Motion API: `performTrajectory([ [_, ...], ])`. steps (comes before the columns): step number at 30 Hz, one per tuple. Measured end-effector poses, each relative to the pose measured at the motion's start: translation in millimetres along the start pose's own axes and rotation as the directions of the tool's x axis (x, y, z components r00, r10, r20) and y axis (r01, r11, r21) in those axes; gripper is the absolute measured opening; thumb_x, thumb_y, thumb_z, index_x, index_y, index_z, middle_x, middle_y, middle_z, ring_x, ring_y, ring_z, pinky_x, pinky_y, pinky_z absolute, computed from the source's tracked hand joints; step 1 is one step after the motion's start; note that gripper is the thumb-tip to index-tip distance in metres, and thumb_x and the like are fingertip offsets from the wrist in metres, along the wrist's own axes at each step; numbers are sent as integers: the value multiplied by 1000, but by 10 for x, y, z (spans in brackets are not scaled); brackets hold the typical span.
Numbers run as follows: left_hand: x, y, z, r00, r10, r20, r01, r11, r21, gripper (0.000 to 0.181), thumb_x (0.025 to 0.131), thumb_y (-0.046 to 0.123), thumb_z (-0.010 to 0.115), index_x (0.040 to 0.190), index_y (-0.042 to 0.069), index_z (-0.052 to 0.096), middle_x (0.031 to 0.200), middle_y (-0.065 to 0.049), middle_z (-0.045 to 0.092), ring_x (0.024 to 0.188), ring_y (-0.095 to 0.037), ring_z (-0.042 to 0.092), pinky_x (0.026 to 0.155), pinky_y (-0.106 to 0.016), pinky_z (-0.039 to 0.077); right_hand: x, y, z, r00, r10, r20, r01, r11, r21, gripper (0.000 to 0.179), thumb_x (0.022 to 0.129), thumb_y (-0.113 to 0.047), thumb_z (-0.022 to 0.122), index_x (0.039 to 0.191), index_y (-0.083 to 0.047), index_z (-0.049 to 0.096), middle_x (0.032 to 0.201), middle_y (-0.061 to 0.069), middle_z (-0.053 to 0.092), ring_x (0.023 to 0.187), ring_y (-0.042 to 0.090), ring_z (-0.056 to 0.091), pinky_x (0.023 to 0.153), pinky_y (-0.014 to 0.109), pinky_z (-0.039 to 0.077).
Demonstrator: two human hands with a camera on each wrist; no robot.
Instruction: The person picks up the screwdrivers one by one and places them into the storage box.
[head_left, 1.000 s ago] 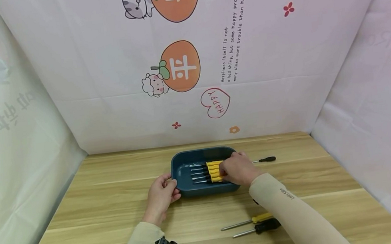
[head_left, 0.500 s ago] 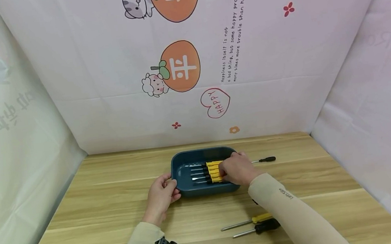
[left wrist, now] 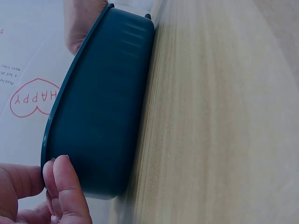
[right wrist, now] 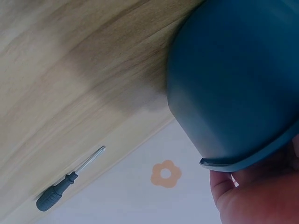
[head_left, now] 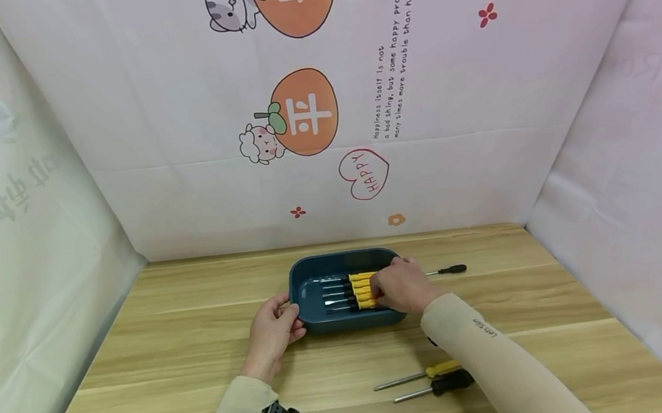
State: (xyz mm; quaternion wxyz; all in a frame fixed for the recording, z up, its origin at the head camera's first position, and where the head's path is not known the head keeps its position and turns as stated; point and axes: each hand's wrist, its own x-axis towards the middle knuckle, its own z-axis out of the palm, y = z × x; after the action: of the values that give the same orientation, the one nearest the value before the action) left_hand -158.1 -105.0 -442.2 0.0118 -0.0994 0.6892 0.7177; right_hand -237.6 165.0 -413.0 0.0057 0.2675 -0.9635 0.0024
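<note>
A dark blue tray (head_left: 350, 323) stands on the wooden table, with several small screwdrivers (head_left: 363, 292) side by side inside. Their handles are yellow and black and their blades point left. My left hand (head_left: 272, 332) pinches the tray's left end, thumb (left wrist: 28, 179) at the rim and fingers (left wrist: 65, 186) under it against the outer wall. Over the right end reaches my right hand (head_left: 404, 287), its fingers down at the yellow handles. The wall hides its fingertips in the right wrist view, so I cannot tell whether it grips a handle.
A black-handled screwdriver (head_left: 451, 270) lies right of the tray, partly behind the right hand. Nearer the front, a yellow-handled screwdriver (head_left: 441, 369) and a thicker black-handled one (head_left: 449, 382) lie partly under the right forearm. A printed white sheet (head_left: 456, 172) rises along the table's back edge.
</note>
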Motion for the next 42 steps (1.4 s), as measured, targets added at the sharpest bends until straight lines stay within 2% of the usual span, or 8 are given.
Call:
performTrajectory([
  [7, 27, -35, -3, 1000, -9, -13, 9, 1000, 3, 42, 106, 12, 58, 147, 2, 54, 103, -11, 56, 79, -16, 62, 69, -24, 63, -22, 10, -2, 1000, -1, -7, 1, 1000, 25, 5, 90, -26, 84, 93, -27, 81, 89, -15, 74, 94, 17, 58, 95, 47, 42],
  [16, 47, -49, 1, 1000, -16, -19, 16, 1000, 0, 42, 106, 12, 58, 147, 3, 54, 102, -12, 57, 79, -16, 62, 69, -25, 63, -52, 28, -19, 1000, 0, -14, 1, 998, 57, 17, 90, -31, 84, 106, -25, 82, 94, -11, 76, 103, 22, 63, 104, 56, 42],
  [24, 59, -42, -1, 1000, -11, -12, 11, 1000, -3, 42, 106, 11, 57, 148, 3, 54, 103, -12, 57, 80, -16, 62, 69, -25, 63, -84, 38, -89, 1000, 11, -18, -9, 993, 120, 23, 94, -33, 80, 114, -21, 80, 108, -6, 78, 111, 28, 63, 111, 63, 38],
  [30, 59, -39, -2, 1000, -8, -17, 8, 1000, 3, 42, 106, 12, 57, 147, 4, 54, 106, -15, 57, 80, -16, 62, 70, -25, 63, -121, 43, -141, 999, 25, -24, -21, 989, 145, 27, 93, -34, 80, 117, -20, 78, 109, -4, 78, 108, 26, 62, 109, 60, 40],
  [37, 52, -36, -6, 1000, -10, -18, 10, 1000, 3, 42, 107, 12, 57, 148, 4, 54, 107, -16, 57, 80, -16, 62, 70, -25, 63, -184, 55, -180, 998, 14, -53, -5, 985, 171, 30, 93, -35, 80, 118, -19, 77, 109, 0, 78, 97, 22, 59, 92, 49, 48],
  [42, 33, -28, -5, 1000, -7, -12, 7, 1000, 1, 43, 107, 12, 57, 148, 3, 53, 105, -14, 56, 80, -16, 62, 70, -25, 63, -270, 54, -206, 996, -5, -90, 24, 975, 221, 32, 92, -32, 81, 119, -15, 77, 108, 3, 78, 96, 22, 60, 93, 48, 51],
])
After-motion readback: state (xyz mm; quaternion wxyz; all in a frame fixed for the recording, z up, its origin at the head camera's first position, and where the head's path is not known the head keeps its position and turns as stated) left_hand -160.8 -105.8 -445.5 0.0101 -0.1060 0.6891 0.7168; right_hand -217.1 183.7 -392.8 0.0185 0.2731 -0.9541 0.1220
